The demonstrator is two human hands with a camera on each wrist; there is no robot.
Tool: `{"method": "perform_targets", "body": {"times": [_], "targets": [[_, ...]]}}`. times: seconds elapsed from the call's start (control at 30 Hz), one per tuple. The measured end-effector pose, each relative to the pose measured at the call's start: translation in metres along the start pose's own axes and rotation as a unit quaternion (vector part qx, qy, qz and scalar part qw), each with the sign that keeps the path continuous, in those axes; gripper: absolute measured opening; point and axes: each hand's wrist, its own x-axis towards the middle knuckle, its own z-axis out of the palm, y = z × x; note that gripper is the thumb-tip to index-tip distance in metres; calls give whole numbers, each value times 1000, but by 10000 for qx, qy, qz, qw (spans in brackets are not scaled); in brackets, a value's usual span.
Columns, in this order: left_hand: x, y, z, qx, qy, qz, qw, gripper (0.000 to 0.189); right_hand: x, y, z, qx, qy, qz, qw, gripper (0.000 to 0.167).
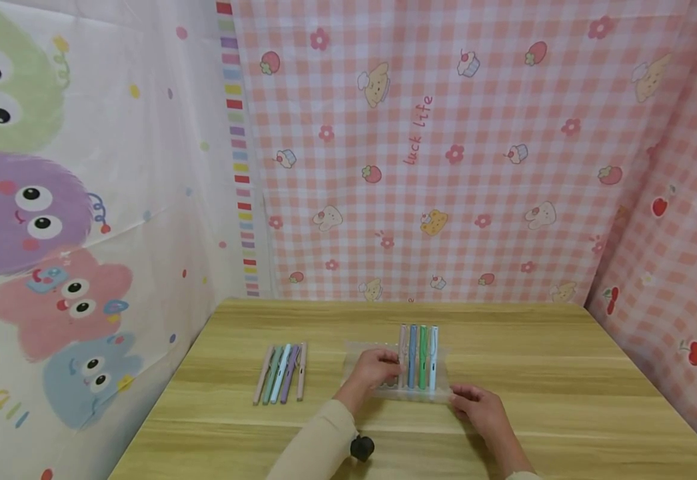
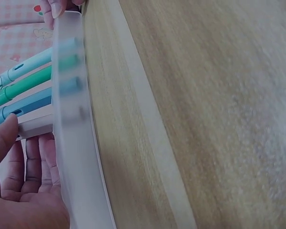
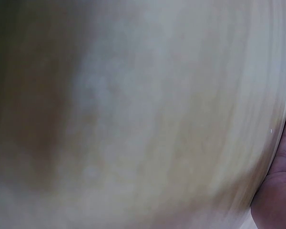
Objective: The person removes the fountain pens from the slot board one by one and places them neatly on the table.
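Note:
A clear plastic pen case [image 1: 411, 396] lies on the table with a row of pens standing across it. My left hand [image 1: 375, 369] pinches a pale pink pen [image 1: 403, 340] at the row's left end; in the left wrist view the thumb lies on top of this pen [image 2: 35, 126], fingers beneath. Right of it sit a blue pen [image 1: 412, 357], a green pen [image 1: 423, 357] and a light blue pen [image 1: 434, 357], their lower ends behind the case's frosted edge [image 2: 74, 143]. My right hand [image 1: 482, 405] holds the case's near right corner with thumb and fingertips.
Left of the case, several more pens [image 1: 280, 373] lie side by side on the wooden table [image 1: 534, 360]: pinkish, teal, light blue and purple. A black round device [image 1: 362, 448] sits at the left wrist. Patterned curtains [image 1: 420, 200] hang behind and at both sides.

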Motion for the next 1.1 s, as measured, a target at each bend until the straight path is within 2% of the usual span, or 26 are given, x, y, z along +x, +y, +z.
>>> {"method": "perform_targets", "body": {"times": [0.33, 0.67, 1.1], "targets": [[-1, 1, -2, -156, -11, -58, 9999, 13, -1, -2, 0, -39, -20, 29, 10000, 27], [-1, 2, -4, -272, 83, 31, 9996, 16, -1, -1, 0, -2, 7, 54, 10000, 26], [-8, 19, -11, -561, 7, -106, 9984, 19, -4, -4, 0, -60, -68, 14, 10000, 27]]}}
